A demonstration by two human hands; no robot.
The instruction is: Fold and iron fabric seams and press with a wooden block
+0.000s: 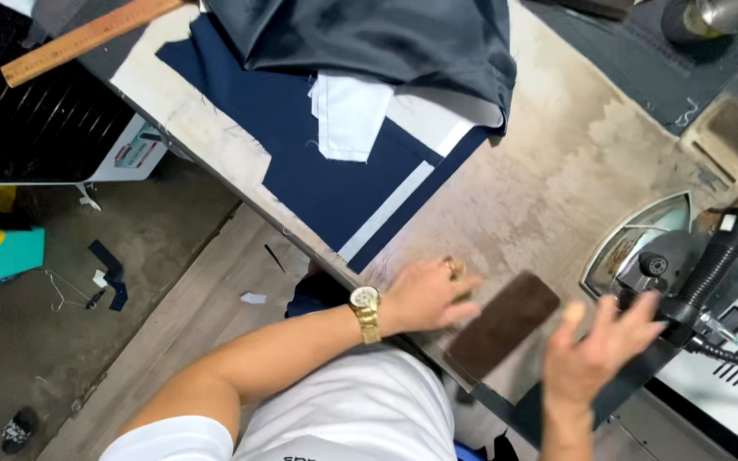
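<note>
On the stained worktable (pixel 557 162), left hand (pixel 427 294) flat, grip apart, touching brown pad (pixel 503 325), right hand (pixel 595 350) spread open near iron (pixel 685 273).

Person wears a white short-sleeved shirt; dark print shows at the bottom edge, too cut off to make out. Forearms bare. Left hand (pixel 427 294): gold-coloured wristwatch (pixel 366 309) with pale round dial and metal link band, plus a gold-coloured ring (pixel 452 266) on one finger. Right hand (pixel 598 346): blurred, nothing worn that I can see.
</note>
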